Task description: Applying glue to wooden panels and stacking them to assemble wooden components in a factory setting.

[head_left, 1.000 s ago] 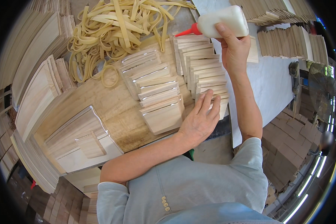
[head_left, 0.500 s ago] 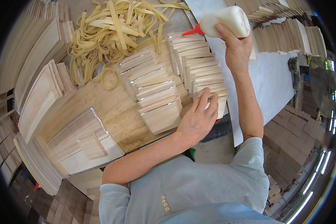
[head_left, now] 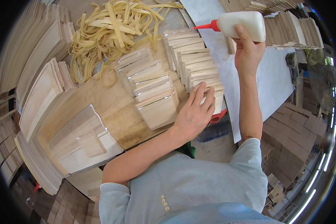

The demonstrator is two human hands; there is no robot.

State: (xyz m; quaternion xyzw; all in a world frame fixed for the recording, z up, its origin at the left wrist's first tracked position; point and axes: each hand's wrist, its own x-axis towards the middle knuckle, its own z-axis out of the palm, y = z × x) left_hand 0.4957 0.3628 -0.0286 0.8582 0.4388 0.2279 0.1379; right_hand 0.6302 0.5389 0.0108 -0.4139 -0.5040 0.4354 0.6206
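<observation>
My right hand (head_left: 247, 56) is wrapped round a white squeeze bottle (head_left: 254, 23) tipped on its side. Its red nozzle points left, with the tip at the far right end of an overlapping row of thin wooden pieces (head_left: 196, 61). On the near end of that row lies my left hand (head_left: 194, 115), fingers outstretched and resting on the wood. To its left is a second overlapping row of pieces (head_left: 156, 114), with shiny whitish lines along their edges. A larger tapered board (head_left: 72, 136) lies farther left, edged with a similar white line; a small wooden piece (head_left: 90, 143) sits on it.
Tangled yellowish strips (head_left: 117, 31) are heaped at the back. Tall stacks of wooden boards (head_left: 39, 52) line the left side, and more stacked pieces (head_left: 287, 31) stand at the far right on a pale sheet (head_left: 274, 71). Something red (head_left: 217, 117) shows beside my left hand.
My right hand has moved right with the bottle, which is now nearly level; its nozzle tip has shifted right along the far piece. My left hand stays on the row.
</observation>
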